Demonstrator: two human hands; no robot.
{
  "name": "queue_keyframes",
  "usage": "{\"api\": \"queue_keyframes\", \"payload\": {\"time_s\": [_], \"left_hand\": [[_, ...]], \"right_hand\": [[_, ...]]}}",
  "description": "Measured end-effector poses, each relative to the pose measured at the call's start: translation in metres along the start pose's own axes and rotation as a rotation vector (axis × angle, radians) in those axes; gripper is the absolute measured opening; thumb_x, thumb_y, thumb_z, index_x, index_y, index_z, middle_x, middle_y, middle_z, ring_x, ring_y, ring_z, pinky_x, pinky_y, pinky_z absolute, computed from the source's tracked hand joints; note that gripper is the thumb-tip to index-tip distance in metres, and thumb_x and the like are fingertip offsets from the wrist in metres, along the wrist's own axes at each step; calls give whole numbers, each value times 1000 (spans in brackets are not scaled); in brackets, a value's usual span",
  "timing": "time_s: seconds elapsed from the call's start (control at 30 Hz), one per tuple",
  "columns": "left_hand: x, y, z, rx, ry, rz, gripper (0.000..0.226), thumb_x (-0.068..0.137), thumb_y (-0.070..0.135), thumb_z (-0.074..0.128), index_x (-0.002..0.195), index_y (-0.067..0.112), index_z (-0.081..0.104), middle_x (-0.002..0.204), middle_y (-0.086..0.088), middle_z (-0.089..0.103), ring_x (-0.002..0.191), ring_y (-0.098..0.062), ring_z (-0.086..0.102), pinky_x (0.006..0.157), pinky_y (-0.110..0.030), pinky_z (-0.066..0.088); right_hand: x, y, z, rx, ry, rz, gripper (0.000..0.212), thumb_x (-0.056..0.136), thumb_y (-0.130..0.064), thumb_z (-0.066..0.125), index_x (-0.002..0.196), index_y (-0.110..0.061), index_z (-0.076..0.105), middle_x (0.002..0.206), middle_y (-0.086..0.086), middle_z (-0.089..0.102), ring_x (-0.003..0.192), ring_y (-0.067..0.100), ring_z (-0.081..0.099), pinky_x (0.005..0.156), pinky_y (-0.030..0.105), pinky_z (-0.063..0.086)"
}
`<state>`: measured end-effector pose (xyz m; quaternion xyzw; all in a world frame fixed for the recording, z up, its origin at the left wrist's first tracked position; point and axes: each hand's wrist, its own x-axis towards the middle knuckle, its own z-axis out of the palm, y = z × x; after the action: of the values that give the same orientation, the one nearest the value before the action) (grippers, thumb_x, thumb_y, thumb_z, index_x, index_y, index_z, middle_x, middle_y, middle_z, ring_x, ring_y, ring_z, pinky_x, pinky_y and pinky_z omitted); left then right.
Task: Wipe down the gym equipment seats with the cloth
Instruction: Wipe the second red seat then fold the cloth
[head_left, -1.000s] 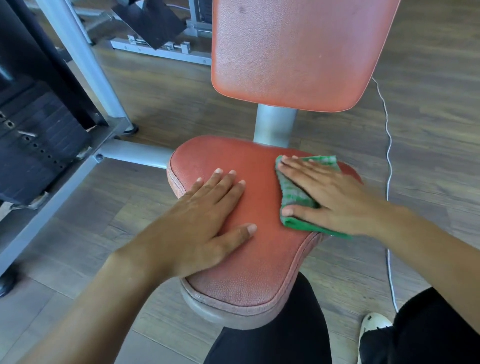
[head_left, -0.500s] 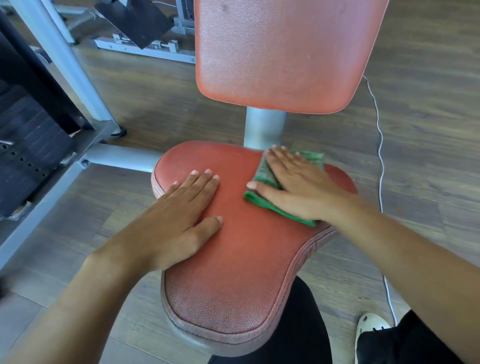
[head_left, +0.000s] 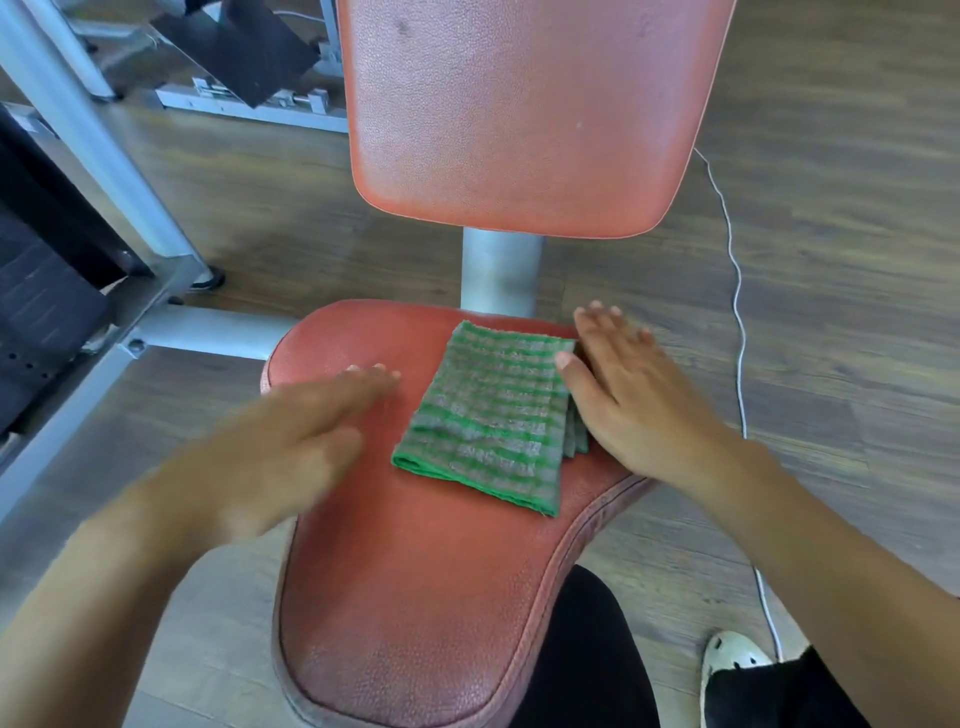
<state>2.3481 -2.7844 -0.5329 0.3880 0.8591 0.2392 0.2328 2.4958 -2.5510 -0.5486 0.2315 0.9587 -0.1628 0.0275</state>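
Both forearms are bare up to the picture's edges. The right hand (head_left: 639, 405) shows short, pale fingernails; the left hand (head_left: 291, 441) is blurred. Black fabric trousers (head_left: 587, 660) cover both legs, and a white moulded shoe (head_left: 732, 662) with small holes covers one foot.

where things lie around the two hands

the cloth (head_left: 488, 415) lies on the seat (head_left: 415, 597), between the two hands. the right hand (head_left: 628, 400) is just to its right, thumb touching the cloth's edge. the left hand (head_left: 291, 431) is near its left side, over the seat; it is too blurred to tell if it touches. past the right fingertips a post (head_left: 501, 270) stands behind the seat, with the backrest (head_left: 519, 114) above it. a cord (head_left: 737, 312) lies on the floor (head_left: 831, 260), right of the right hand. a bar (head_left: 208, 332) goes out left, beyond the left hand.
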Motion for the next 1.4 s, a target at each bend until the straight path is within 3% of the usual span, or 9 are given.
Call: {"api": "queue_keyframes", "payload": {"time_s": [0.1,0.2,0.33,0.5,0.7,0.87,0.97,1.13,1.4], "left_hand": [[6,52,1,-153,309,92,59,69,39,41,126,39,56,120,15,62,112,0,53,93,-19,41],[30,89,29,-25,181,160,57,97,28,42,150,24,22,156,6,22,139,-2,16,102,-4,9],[45,79,62,375,5,197,66,96,56,8,152,25,-5,160,3,-12,145,-11,-16,117,-30,-10],[46,43,40,472,34,136,89,70,70,-9,151,36,3,160,8,-5,146,-9,-10,117,-32,-7],[87,31,26,565,52,101,97,70,65,-8,152,17,14,161,-5,1,147,-17,-8,116,-35,-10],[66,37,33,489,-34,342,83,75,64,-4,151,31,2,158,10,-8,145,-4,-9,115,-20,-11],[51,12,15,464,-39,261,72,76,66,-4,144,43,-6,155,17,-9,144,1,-9,115,-19,-11],[84,-5,3,508,56,16,95,69,73,-5,152,28,8,161,1,1,147,-15,0,118,-31,-1],[49,-11,4,427,53,206,73,77,69,2,144,41,2,156,17,1,145,-2,-4,115,-21,-8]], "right_hand": [[0,3,8,11,-16,25,60,101,-44,13,154,-15,9,162,2,3,148,12,-1,118,30,-5],[1,3,13,61,48,27,65,96,-46,5,153,-16,16,161,-1,10,147,10,4,119,29,-2],[1,6,16,104,103,12,73,87,-44,2,152,-18,20,160,-2,14,147,8,6,118,26,-3],[2,6,17,56,111,-6,88,77,-52,-8,153,-19,19,161,-2,13,147,9,6,117,26,-3],[4,3,15,-3,72,-9,75,86,-51,9,153,-18,15,161,1,10,148,13,5,117,28,-4],[5,4,15,-8,67,-11,76,85,-51,11,154,-18,13,161,1,9,148,12,3,117,29,-4],[5,5,15,0,72,-14,77,85,-52,10,153,-18,15,161,1,11,148,12,4,117,28,-4],[6,4,15,-15,81,-8,79,83,-55,7,153,-18,14,161,1,11,147,12,5,116,27,-4],[5,1,13,-10,55,2,77,84,-52,11,153,-18,13,161,1,9,148,12,4,117,28,-3]]}}
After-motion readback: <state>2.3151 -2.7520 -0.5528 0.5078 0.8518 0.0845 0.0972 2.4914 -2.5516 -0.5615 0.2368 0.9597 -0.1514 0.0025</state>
